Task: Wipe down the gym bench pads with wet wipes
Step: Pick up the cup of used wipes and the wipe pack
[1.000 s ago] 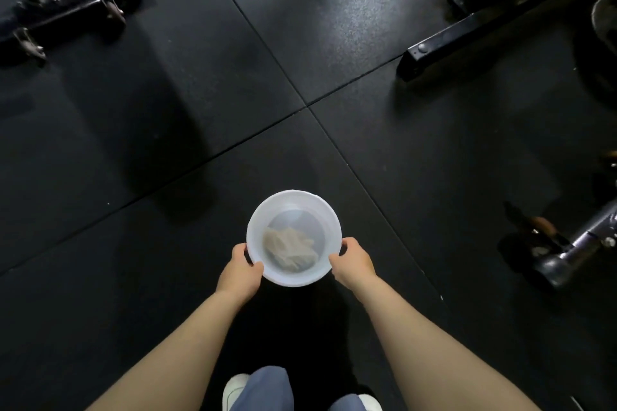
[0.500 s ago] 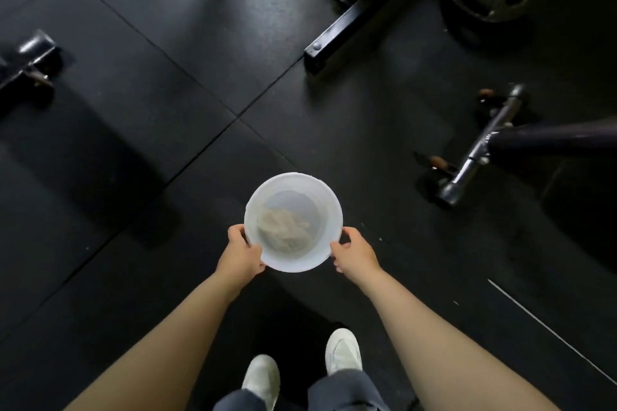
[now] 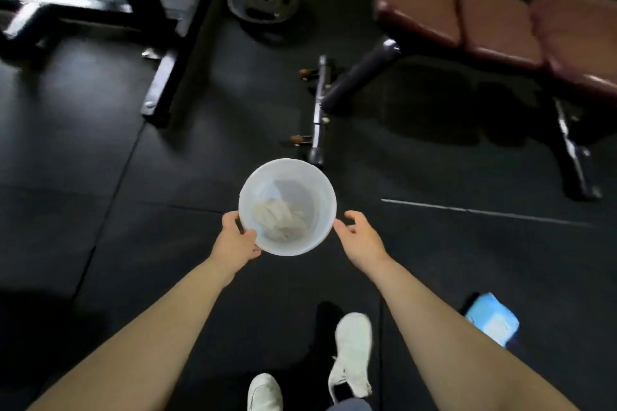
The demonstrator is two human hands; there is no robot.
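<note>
Translucent plastic bucket [image 3: 287, 183] carried over a matte black rubber-tiled floor [image 3: 100, 177], toward a bench with maroon padded cushions [image 3: 484, 17].

I see the left hand [image 3: 235, 238] gripping the round bucket's rim, thumb over the lip; the right hand [image 3: 362, 240] sits just beside the opposite rim with fingers loosely spread, and whether its fingertips touch the wall I cannot tell. Crumpled off-white wipes [image 3: 278, 218] lie in the bottom. A soft blue wipe packet [image 3: 490, 320] rests on the floor beside the white shoes [image 3: 352, 350]. A ribbed iron weight plate [image 3: 262, 0] lies beyond.
</note>
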